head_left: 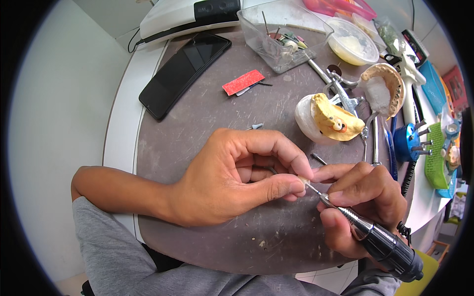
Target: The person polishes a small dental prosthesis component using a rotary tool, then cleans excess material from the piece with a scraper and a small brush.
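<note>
Between the thumb and fingers of my left hand (222, 180) is a small cream-coloured dental piece (303, 180), mostly hidden by the fingertips. My right hand (370, 192) grips a black and silver rotary handpiece (387, 245) like a pen. Its thin metal bur (313, 188) points up and left, with the tip at the piece; whether it touches I cannot tell. Just beyond my hands, a yellow dental cast (331, 114) on a white plaster base holds a tooth-like part. It is joined to a metal articulator (345, 96), opened out beside a tan arch cast (396, 89).
A black phone (185, 74) lies at the far left. Behind are a red strip (243, 82), a clear box (261, 47) of burs and a round tub (353, 42). At right stand a blue bur holder (407, 143) and a green basket (435, 157).
</note>
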{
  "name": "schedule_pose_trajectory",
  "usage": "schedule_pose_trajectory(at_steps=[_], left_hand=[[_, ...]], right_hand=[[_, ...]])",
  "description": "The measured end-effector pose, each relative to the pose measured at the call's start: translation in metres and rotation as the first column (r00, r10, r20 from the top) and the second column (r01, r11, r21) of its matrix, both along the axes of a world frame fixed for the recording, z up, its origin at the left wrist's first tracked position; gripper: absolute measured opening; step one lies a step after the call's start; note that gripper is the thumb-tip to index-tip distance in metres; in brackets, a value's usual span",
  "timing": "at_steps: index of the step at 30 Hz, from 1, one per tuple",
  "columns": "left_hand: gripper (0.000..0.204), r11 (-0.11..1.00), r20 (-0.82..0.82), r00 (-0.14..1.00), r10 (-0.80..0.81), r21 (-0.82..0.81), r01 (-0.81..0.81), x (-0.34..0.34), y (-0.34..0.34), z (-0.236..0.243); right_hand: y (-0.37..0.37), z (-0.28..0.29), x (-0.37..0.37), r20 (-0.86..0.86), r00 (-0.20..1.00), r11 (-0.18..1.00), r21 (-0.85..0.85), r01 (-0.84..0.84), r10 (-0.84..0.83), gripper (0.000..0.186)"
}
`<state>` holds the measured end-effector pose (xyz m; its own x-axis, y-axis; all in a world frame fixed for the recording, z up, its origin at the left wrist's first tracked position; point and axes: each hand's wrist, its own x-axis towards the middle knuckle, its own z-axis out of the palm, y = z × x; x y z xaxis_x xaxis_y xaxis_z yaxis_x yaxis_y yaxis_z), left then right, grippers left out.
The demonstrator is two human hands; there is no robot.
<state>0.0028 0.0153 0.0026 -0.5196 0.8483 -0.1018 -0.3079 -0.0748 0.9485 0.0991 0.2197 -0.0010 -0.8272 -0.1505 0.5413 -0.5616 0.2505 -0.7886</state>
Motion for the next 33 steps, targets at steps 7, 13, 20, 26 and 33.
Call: schedule_pose_trajectory(at_steps=[7, 13, 20, 26, 33], left_hand=[[0.014, 1.0, -0.032, 0.999, -0.007, 0.008, 0.008, -0.0007, -0.0001, -0.0008], [0.015, 1.0, -0.037, 0.999, -0.009, 0.018, 0.01, -0.0008, -0.0004, -0.0026], [0.014, 1.0, -0.022, 1.0, -0.004, 0.02, 0.005, -0.0004, 0.001, -0.001], [0.015, 1.0, -0.027, 1.0, 0.002, 0.02, -0.002, -0.0001, 0.0004, -0.0021], [0.015, 1.0, -0.022, 1.0, 0.007, 0.023, -0.006, -0.0001, 0.0008, -0.002]], right_hand=[[0.0012, -0.0001, -0.0019, -0.035, 0.999, 0.998, 0.059, 0.011, -0.008, 0.023], [0.002, -0.0024, -0.004, -0.06, 0.998, 0.999, 0.051, -0.003, 0.006, 0.022], [0.0033, -0.0003, -0.0042, -0.061, 0.998, 0.998, 0.055, -0.002, 0.005, 0.022], [0.0032, -0.0021, -0.0046, -0.045, 0.999, 0.999, 0.042, -0.011, 0.013, 0.022], [0.0044, -0.0026, -0.0039, -0.039, 0.999, 0.999, 0.028, -0.022, 0.023, 0.023]])
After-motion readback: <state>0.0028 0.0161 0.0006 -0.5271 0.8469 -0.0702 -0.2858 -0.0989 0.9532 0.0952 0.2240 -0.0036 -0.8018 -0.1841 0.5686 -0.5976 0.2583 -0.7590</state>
